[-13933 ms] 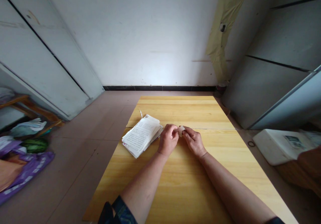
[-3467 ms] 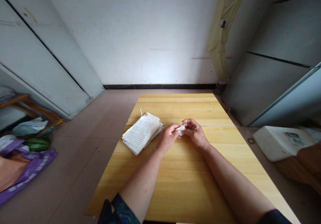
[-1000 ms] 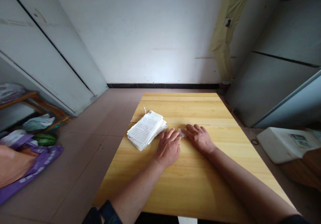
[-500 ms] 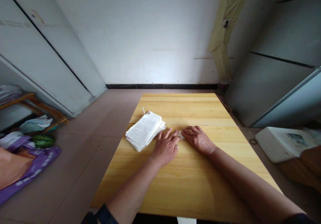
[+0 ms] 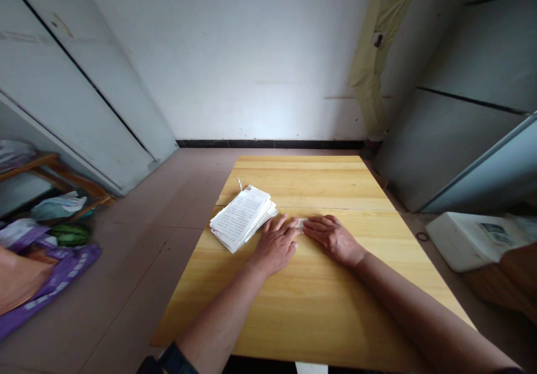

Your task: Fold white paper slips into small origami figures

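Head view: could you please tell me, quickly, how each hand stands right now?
Left hand: open, flat on the wooden table, holding nothing.
Right hand: open, flat, fingertips against the folded paper slip.

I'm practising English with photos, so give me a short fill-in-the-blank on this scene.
1. The left hand and right hand lie palm ____ on the wooden table.
2. A small folded paper lies ____ the two hands.
3. The stack of printed sheets lies closer to the ____ hand.
4. Beside the purple bag on the floor lies a striped green ____.

Missing words: down; between; left; watermelon.
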Demonstrator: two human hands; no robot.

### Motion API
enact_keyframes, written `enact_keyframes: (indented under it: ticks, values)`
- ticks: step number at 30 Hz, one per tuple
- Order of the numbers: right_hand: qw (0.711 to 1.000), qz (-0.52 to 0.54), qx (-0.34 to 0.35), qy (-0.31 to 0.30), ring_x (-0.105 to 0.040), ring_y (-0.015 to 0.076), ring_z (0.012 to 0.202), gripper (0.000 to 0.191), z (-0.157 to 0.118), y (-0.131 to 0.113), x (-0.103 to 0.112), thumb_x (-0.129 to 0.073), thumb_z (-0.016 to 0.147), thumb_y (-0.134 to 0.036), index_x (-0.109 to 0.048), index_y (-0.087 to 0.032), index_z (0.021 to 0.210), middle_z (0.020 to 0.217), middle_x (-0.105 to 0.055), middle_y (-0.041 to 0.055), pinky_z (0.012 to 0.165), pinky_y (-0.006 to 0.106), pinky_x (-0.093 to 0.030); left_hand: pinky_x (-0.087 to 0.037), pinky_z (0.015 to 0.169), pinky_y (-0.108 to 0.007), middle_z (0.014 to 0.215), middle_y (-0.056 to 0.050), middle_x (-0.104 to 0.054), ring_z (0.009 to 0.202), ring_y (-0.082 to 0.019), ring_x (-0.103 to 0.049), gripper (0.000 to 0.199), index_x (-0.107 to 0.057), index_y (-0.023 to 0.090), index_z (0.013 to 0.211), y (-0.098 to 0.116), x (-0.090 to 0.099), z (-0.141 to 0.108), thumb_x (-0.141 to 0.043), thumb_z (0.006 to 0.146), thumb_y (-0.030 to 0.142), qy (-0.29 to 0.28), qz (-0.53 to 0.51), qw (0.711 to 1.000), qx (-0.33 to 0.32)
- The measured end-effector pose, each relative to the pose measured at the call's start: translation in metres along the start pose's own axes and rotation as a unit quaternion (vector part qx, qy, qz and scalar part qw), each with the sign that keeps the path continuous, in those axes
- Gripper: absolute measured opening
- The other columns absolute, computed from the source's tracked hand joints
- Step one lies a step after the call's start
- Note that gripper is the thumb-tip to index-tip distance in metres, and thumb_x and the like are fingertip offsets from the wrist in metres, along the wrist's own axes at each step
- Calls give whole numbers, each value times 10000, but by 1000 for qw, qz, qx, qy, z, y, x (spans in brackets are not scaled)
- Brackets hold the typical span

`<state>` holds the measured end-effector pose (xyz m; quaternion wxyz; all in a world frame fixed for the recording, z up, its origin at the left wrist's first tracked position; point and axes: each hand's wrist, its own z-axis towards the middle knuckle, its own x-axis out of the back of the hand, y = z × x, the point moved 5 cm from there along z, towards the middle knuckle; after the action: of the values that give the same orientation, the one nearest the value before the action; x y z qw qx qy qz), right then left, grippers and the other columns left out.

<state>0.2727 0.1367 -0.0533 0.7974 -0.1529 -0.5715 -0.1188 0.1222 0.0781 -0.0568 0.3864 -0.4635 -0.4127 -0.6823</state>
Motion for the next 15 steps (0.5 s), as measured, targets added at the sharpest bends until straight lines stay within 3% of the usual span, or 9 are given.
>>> enact_keyframes:
  ticks: [4, 10, 15]
  values:
    - [1000, 10, -13, 4, -516, 234, 1177, 327, -2, 3, 1, -463, 941, -246, -590, -267, 1241, 1268, -611, 59, 942, 411, -359, -276, 1100, -507, 1405, 11, -475, 1370, -262, -287, 298, -535, 265, 1170, -3, 3, -2, -466, 885, 212, -4, -9, 1000, -9]
    - [999, 8, -34, 12, -541, 238, 1122, 330, -1, -9, 0, -497, 911, -208, -612, -223, 1220, 1230, -629, 106, 924, 413, -390, -286, 1101, -476, 1324, -61, -539, 1356, -244, -312, 310, -538, 206, 1149, 0, 9, -1, -512, 845, 154, 29, -20, 999, 7]
    - [990, 86, -82, 73, -598, 226, 997, 345, 3, -5, 1, -480, 881, -141, -622, -210, 1188, 1101, -683, 99, 855, 390, -468, -433, 942, -401, 1103, -54, -633, 1083, -227, -520, 267, -600, 215, 1075, 6, 11, 12, -626, 809, 217, 68, -37, 997, 16]
